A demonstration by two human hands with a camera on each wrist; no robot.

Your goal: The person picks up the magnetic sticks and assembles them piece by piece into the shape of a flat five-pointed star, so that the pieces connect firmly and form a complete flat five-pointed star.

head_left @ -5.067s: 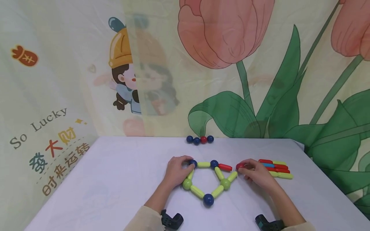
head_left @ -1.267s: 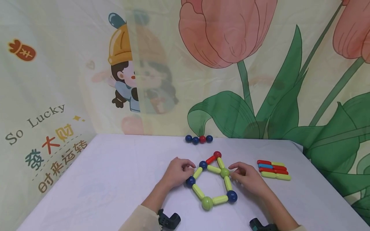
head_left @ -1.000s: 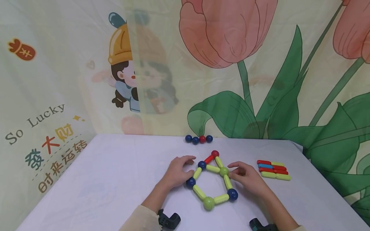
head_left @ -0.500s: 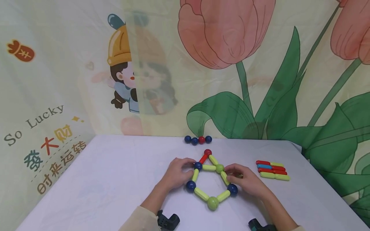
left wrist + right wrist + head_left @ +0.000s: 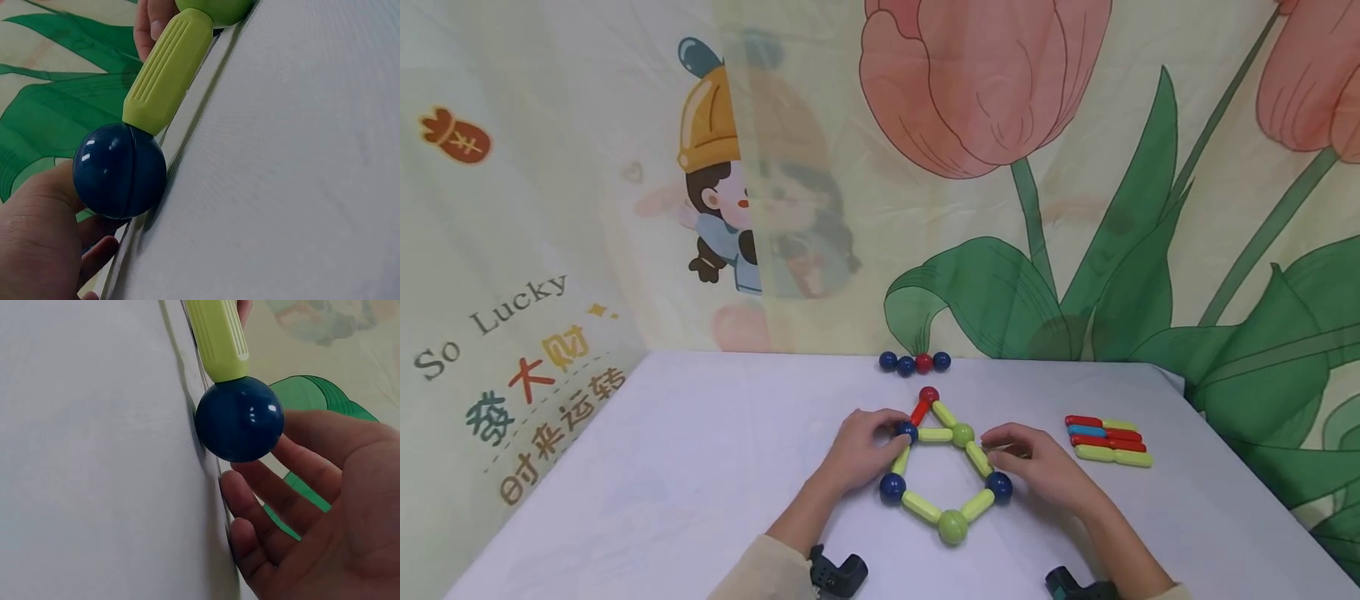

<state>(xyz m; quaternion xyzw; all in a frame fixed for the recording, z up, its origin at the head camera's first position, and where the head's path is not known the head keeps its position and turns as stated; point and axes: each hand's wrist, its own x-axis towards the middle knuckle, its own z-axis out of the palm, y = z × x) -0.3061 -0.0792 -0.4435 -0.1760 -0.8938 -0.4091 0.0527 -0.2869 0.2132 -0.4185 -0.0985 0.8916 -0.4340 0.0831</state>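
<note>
Behind the ball-and-rod assembly hangs a printed backdrop (image 5: 985, 92); its tulips run off the top edge, and an overlapping pale panel veils half of a cartoon figure. Beneath the assembly spreads the white table (image 5: 700, 467), its near edge out of frame.

The assembly (image 5: 935, 435) lies on the table: a five-sided ring of lime rods with blue and green balls, plus a triangle on its far side peaking in a red ball (image 5: 928, 395). At its left, the left hand (image 5: 859, 446) has its grip pinched on the ring's far-left blue ball (image 5: 907, 432), partly covering that ball and the rod below. At its right, the right hand (image 5: 1036, 458) has a loose grip, fingers bent beside a lime rod (image 5: 978, 459) with nothing visible between them; whether they touch it cannot be told. In each wrist view a blue ball hides some fingertips.

Beige sleeves enter nearer than the assembly, the right one only a sliver. Well right of it lie paired loose rods (image 5: 1120, 445) in four rows. Nearer than it are black wrist devices (image 5: 838, 573), the right one cut off below. Beyond it sit four loose balls (image 5: 923, 362), three blue and one red.
</note>
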